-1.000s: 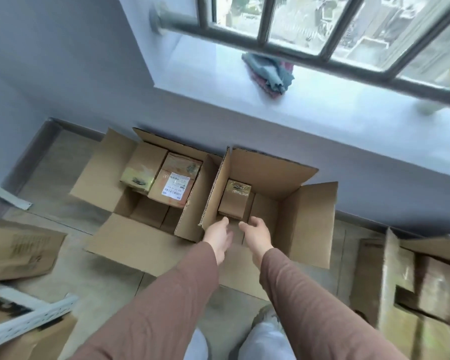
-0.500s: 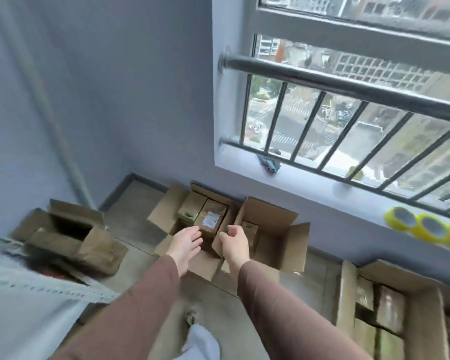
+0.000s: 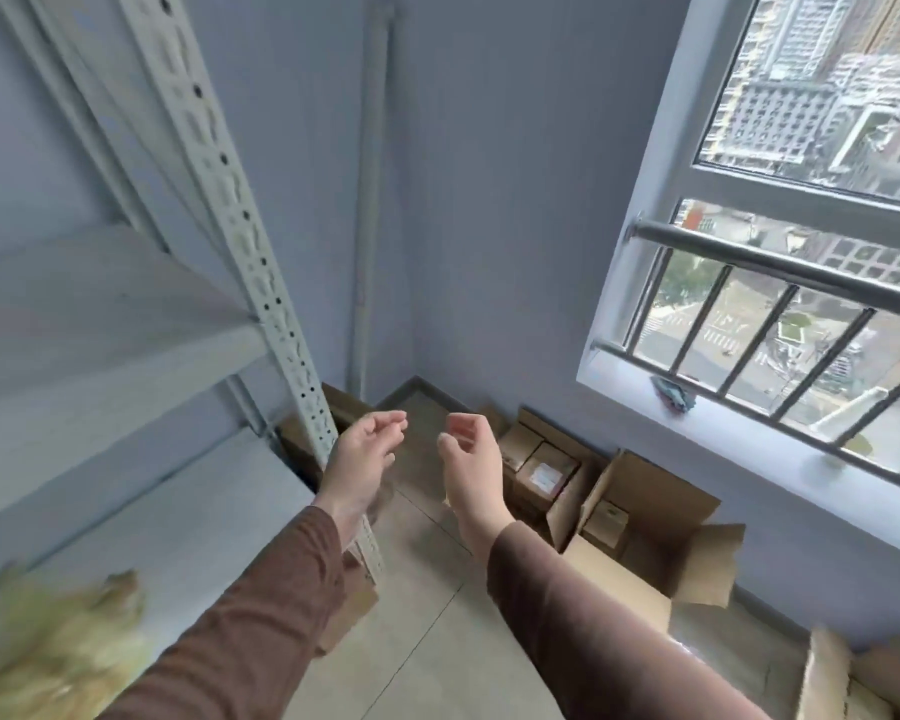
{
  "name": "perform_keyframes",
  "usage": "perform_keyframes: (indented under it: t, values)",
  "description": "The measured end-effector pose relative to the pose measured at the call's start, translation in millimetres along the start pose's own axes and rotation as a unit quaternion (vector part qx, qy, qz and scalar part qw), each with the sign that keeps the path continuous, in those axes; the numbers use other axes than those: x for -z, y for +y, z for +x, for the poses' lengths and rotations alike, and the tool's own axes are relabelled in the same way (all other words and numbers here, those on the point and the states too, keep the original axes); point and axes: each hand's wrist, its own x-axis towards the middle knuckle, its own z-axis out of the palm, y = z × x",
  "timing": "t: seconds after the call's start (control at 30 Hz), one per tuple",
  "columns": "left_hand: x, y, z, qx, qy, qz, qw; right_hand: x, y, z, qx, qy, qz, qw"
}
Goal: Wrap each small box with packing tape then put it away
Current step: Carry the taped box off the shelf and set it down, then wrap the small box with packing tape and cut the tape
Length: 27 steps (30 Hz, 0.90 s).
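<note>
My left hand and my right hand hang in mid-air in front of me, palms facing each other, fingers loosely curled and empty. Far below on the floor stand two open cardboard cartons. The right carton holds one small brown box. The left carton holds two small boxes, one with a white label. Both hands are well above and to the left of the cartons.
A white metal shelving unit fills the left side, with a blurred yellowish heap on its lower shelf. A barred window with a sill is at right. Another open carton sits at the bottom right. Tiled floor lies below.
My view has risen and swung left, away from the cartons. Both hands have lifted out of the right carton, empty, leaving the small box inside.
</note>
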Motion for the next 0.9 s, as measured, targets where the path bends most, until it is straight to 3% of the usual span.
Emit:
perform_keyframes:
  t: [0.1,0.27,0.5,0.9]
  values:
    - [63,21,-34,-0.043,0.030,-0.010,0.999,-51,-34,-41,0.078,-0.019,0.004,0.997]
    - [178,44,-90,-0.104,0.062,-0.016,0.992,-142,-78,-110,0.136,-0.063,0.029,0.988]
    - [313,58,-145,-0.144,0.160,-0.025,0.976,-251,-118,-179,0.169,-0.121,0.078,0.975]
    - [486,62,-179,-0.137,0.317,-0.021,0.938,-432,-176,-224,0.189,-0.323,0.099,0.922]
